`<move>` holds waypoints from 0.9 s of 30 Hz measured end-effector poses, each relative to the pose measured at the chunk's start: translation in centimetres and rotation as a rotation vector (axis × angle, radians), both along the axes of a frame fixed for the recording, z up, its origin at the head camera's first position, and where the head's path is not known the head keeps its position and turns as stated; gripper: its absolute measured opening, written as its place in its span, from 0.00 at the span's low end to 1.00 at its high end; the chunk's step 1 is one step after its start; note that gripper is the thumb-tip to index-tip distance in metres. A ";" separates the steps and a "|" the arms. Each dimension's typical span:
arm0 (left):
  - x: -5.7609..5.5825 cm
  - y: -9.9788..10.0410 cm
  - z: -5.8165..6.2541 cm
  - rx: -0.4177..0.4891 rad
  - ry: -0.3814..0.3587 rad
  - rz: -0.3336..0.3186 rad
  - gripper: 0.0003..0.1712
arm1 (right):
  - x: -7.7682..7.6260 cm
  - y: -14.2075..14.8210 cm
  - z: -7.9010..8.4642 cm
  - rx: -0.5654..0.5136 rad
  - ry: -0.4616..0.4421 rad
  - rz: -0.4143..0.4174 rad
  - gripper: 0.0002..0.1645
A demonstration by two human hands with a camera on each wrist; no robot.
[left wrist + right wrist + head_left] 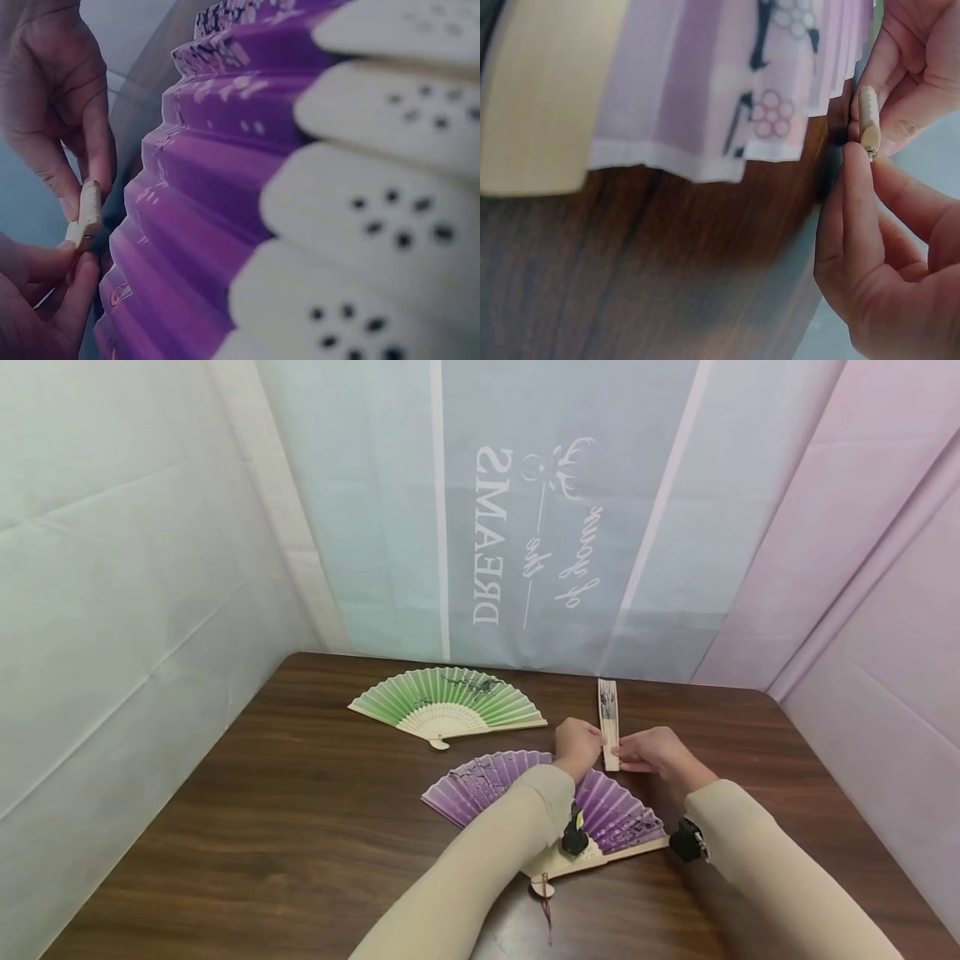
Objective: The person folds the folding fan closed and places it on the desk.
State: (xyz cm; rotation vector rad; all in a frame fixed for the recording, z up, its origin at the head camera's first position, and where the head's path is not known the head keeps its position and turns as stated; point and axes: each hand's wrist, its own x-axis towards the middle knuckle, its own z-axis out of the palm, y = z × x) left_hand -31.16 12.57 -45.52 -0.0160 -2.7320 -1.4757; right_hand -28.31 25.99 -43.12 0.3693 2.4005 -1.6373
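A folded hand fan, pale with a grey printed strip, is held near its lower end between both hands. My left hand pinches it from the left, while my right hand grips the opposite side with thumb and fingers. Seen from the right wrist, the end of the folded fan shows between the fingertips. Below the hands a spread purple fan with a blossom print lies on the table, partly covered by the left forearm. Its pale ribs with punched holes fill the left wrist view.
A spread green fan with a dark branch print lies farther back, left of the hands. A dark red tassel hangs from the purple fan's handle end. The brown wooden table meets cloth curtains at the back and sides.
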 end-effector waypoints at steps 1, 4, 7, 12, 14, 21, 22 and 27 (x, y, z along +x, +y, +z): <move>0.0 0.0 0.0 -0.014 0.004 -0.008 0.05 | 0.0 0.0 0.0 0.016 -0.001 -0.003 0.29; 0.0 -0.1 0.0 -0.045 0.014 -0.028 0.04 | -0.1 0.0 0.0 0.061 -0.001 -0.019 0.28; 0.1 0.0 0.0 -0.052 0.025 -0.035 0.03 | -0.2 0.0 -0.1 0.084 0.005 -0.026 0.27; 0.1 0.3 0.0 -0.045 0.020 -0.028 0.03 | -0.2 0.1 -0.2 0.116 0.010 -0.044 0.26; 0.1 0.5 0.0 -0.054 0.017 -0.023 0.03 | -0.1 0.1 -0.2 0.138 0.017 -0.051 0.25; -0.1 0.6 -0.1 -0.018 0.017 -0.018 0.03 | 0.0 0.0 -0.6 0.174 0.056 -0.050 0.24; 0.0 0.5 -0.1 0.000 0.018 -0.019 0.03 | 0.0 0.0 -0.7 0.168 0.060 -0.051 0.25; 1.0 -1.0 0.4 0.143 0.033 -0.068 0.04 | 1.0 0.3 -0.8 0.139 0.079 -0.052 0.27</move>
